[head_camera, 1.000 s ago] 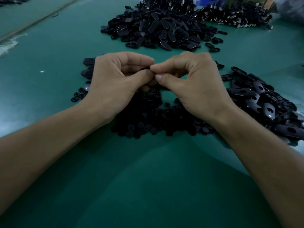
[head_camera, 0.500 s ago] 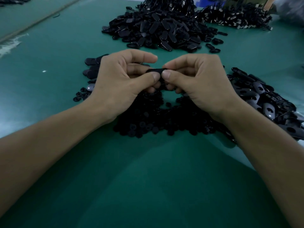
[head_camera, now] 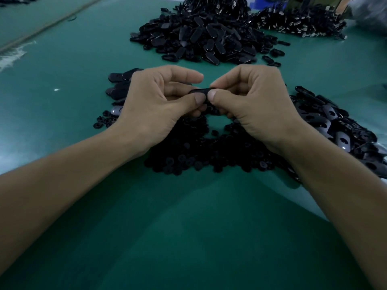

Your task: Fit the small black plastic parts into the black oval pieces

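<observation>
I have both hands raised at the middle of the frame, meeting just above the heap of small round parts (head_camera: 209, 151). My left hand (head_camera: 155, 105) and right hand (head_camera: 255, 105) each pinch one end of a single black oval piece (head_camera: 200, 91). It is held roughly level and clear of the bench (head_camera: 188, 227), with the two thumb tips on its near edge and the curled fingers (head_camera: 182, 77) backing it from behind. The fingers on both sides are clamped on that oval, and the thumbs are almost touching each other. I cannot tell whether a small part already sits in its opening, because the thumbs cover the spot and everything is black in dim light.

I read this as the pressing-in step, with one oval in hand and the insert either being lined up or being pushed home. The next move calls for a firm squeeze, thumbs against the backing fingers. It should go square to the face so the insert does not cock in the hole. After that I would check that it sits flush before letting go with either hand.

Loose ovals with open holes (head_camera: 339, 130) lie at the right of the frame, and I take them for unfilled stock. A smaller cluster of ovals (head_camera: 120, 88) lies behind my left hand. A big mound (head_camera: 201, 38) fills the upper centre, and a further pile (head_camera: 299, 24) sits at the upper right.
</observation>
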`<state>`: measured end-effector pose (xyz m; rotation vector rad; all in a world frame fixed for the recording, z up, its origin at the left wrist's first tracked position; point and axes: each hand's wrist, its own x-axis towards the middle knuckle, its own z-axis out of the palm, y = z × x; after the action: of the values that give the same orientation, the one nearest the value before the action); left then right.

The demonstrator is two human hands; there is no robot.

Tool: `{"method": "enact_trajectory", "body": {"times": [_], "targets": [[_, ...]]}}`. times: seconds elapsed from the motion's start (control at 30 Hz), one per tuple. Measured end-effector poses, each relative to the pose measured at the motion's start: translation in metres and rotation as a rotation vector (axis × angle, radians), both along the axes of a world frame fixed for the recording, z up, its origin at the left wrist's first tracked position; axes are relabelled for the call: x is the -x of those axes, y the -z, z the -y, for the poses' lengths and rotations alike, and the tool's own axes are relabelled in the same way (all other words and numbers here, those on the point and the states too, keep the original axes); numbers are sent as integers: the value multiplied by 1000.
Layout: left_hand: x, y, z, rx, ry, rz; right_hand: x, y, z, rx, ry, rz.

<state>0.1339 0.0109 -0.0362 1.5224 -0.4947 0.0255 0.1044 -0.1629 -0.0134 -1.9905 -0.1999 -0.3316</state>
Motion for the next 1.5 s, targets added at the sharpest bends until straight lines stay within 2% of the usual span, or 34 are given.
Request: {"method": "enact_trajectory", "body": {"times": [0.5, 0.67, 0.73, 0.8, 0.9, 0.97, 1.07, 1.5], "targets": [[-5, -2, -4, -22, -22, -13, 0, -2, -1, 70, 28, 14], [-7, 1, -4, -109, -78, 77, -1, -3, 3, 120, 41, -1], [-10, 4, -6, -207, -184, 198, -5, -2, 7, 248, 116, 25], [-11, 3, -9, -278, -283, 302, -10, -2, 16, 496, 201, 24], [-16, 2, -14, -311, -385, 350, -19, -2, 31, 874, 278, -154], [-20, 1, -17, -320, -419, 348, -18, -3, 33, 955, 294, -266], [-24, 0, -21, -368, -474, 365, -11, -4, 30, 907, 319, -317], [-30, 1, -29, -664, -531, 397, -14, -3, 38, 689, 335, -235]]}}
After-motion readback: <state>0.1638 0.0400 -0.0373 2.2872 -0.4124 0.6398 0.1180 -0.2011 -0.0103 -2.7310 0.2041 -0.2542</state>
